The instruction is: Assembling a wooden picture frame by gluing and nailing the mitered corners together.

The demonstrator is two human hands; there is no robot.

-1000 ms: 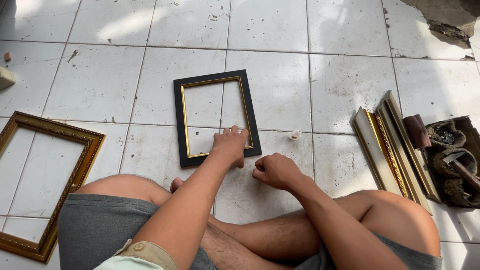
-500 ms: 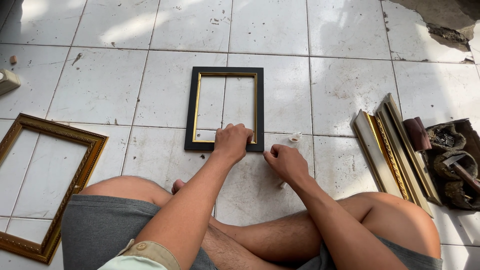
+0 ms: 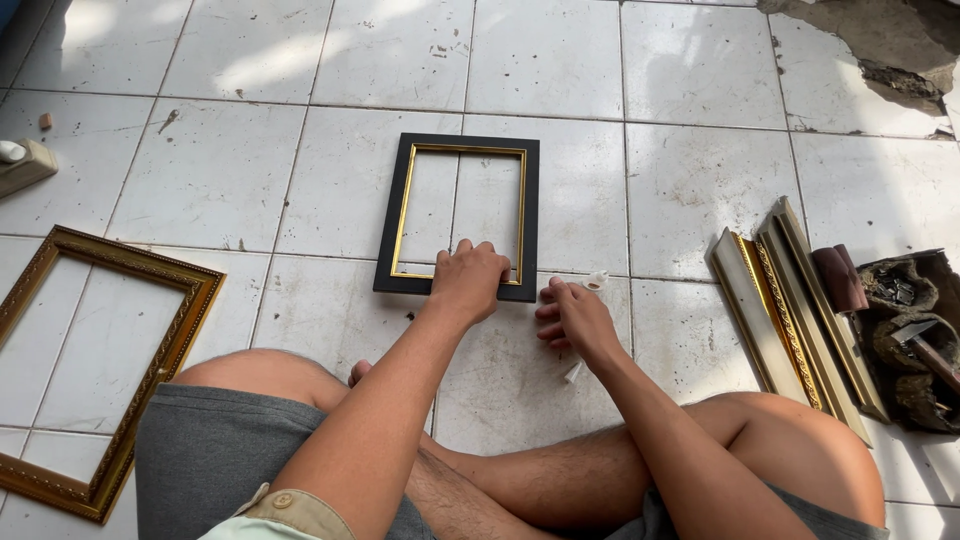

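Observation:
A black picture frame with a gold inner edge [image 3: 395, 215] lies flat on the white tiled floor in front of my crossed legs. My left hand [image 3: 470, 278] presses down on the frame's near rail, fingers curled over it. My right hand [image 3: 572, 318] rests on the floor just right of the frame's near right corner, fingers loosely bent, beside a small white piece [image 3: 596, 281]. Whether the right hand holds anything I cannot tell.
A larger ornate gold frame [image 3: 130, 400] lies at the left. Several gold and silver moulding strips [image 3: 790, 310] lie at the right next to a dark bag with tools [image 3: 915, 335]. A small block [image 3: 25, 165] sits at the far left edge.
The black frame has been turned from tilted to square with the tiles and slid slightly right. My left hand stayed on its near rail; my right hand moved nearer the frame's corner.

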